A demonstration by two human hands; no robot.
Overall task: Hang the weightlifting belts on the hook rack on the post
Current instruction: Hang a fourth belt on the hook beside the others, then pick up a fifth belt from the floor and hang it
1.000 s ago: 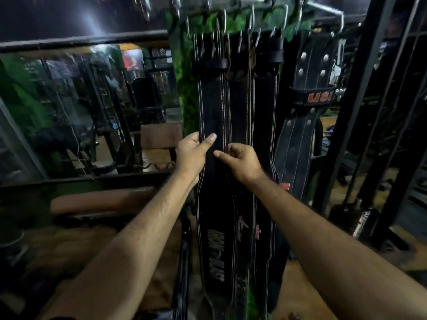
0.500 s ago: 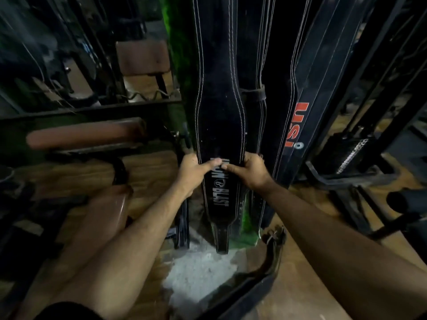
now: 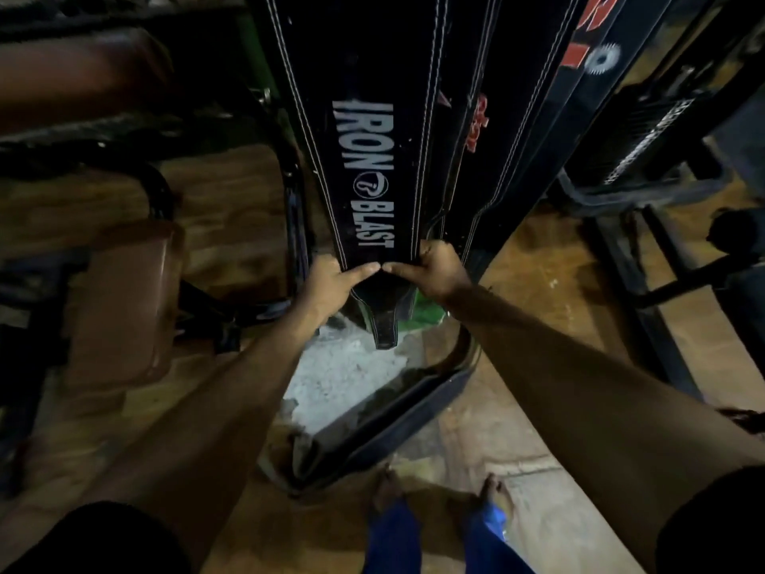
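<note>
Hands (image 3: 331,279) (image 3: 434,269) slid lower; belt (image 3: 364,159) hangs vertical, tip down

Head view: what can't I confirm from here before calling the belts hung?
- Hook rack and buckles: cut off by the top edge.
- Iron Blast belt: its back hidden; left hand and right hand cover its edges.
- Belt on the floor: too dark to tell its buckle.

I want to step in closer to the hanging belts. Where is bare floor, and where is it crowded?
Bare floor lies right of the right hand. Crowded below the IRON BLAST belt: a belt on the floor sprawls there; left, a bench.
</note>
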